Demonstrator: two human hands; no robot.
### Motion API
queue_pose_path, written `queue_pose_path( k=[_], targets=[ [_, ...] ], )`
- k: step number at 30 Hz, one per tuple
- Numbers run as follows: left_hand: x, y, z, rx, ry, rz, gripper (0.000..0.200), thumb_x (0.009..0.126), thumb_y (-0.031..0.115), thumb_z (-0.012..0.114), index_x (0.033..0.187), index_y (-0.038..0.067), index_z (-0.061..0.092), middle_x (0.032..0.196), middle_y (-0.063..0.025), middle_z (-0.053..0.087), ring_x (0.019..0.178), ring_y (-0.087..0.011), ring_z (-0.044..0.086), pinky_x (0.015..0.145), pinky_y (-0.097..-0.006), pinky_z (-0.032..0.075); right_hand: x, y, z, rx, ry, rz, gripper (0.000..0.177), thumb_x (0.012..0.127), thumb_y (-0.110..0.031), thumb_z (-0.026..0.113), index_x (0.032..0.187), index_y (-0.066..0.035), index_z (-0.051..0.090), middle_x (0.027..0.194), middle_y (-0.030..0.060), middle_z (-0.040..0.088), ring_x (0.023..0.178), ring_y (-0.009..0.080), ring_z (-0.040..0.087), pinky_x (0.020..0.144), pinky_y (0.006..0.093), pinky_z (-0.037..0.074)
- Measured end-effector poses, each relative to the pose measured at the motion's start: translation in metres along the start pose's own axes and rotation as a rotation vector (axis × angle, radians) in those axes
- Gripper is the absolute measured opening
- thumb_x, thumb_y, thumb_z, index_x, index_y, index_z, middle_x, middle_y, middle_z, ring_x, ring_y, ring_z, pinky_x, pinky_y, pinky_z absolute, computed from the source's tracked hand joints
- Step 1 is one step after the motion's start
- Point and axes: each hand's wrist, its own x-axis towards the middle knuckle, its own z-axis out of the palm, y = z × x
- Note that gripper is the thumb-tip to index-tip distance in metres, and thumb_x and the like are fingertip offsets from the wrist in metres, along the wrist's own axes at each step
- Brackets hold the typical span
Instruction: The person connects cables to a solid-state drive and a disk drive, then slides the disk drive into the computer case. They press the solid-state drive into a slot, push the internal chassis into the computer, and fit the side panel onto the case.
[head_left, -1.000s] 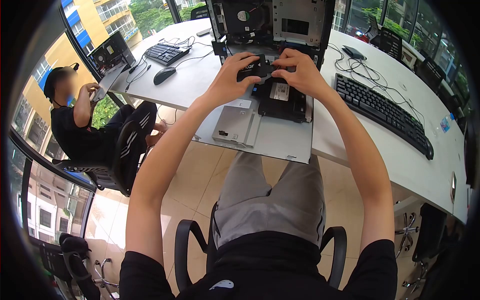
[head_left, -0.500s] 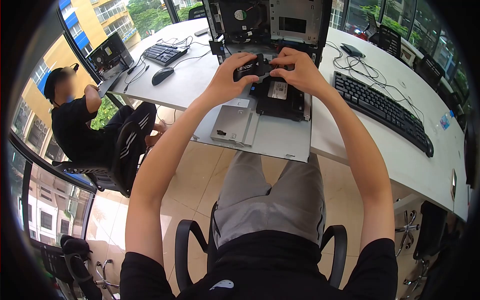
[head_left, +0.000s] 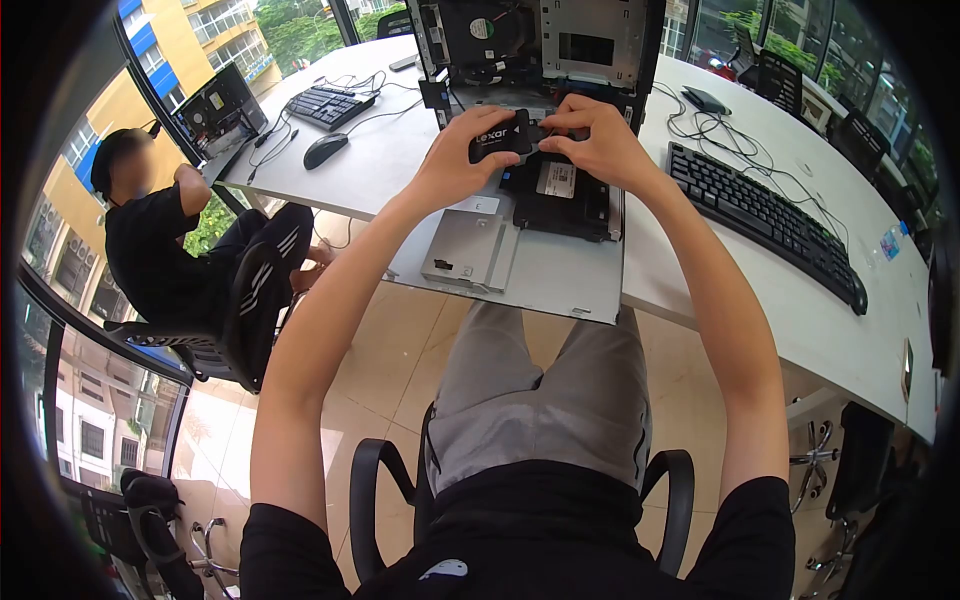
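Note:
A black Lexar solid-state drive (head_left: 498, 139) is gripped in my left hand (head_left: 450, 165), its printed face turned up toward me. At the drive's right end, my right hand (head_left: 608, 152) pinches a small cable connector (head_left: 541, 130); whether it is fully seated cannot be made out. Both hands are over the open computer case (head_left: 598, 70), close to its near edge. Just below them lies a black drive unit with a white label (head_left: 556, 181). To its left, a silver metal bracket (head_left: 465, 248) rests on the grey metal side panel (head_left: 545, 285).
On the right of the white table are a black keyboard (head_left: 765, 225), tangled cables and a water bottle (head_left: 892, 240). At left stand a mouse (head_left: 325, 151), another keyboard (head_left: 330, 105) and a second opened computer (head_left: 218, 112). A seated person (head_left: 160, 240) is at far left.
The drive has tilted slightly, so more of its Lexar lettering shows. My hands keep nearly the same place and grip. The seated person has shifted a little.

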Motion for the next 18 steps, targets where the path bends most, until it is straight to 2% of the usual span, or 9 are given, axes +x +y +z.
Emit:
queue_pose_path(
  k=[18],
  targets=[
    [0.0003,0.0026,-0.0006,0.006,0.004,-0.009,0.061,0.091,0.026,0.085,0.145,0.006,0.064,0.148,-0.0163,0.060,0.137,-0.0359,0.057,0.118,-0.0444,0.044,-0.0011,0.0015,-0.0011,0.004,0.011,0.007,0.030,0.089,-0.015,0.085,0.115,0.000,0.081,0.097,0.0059,0.066,0.083,0.0175,0.061,0.077,0.0323,0.048]
  ],
)
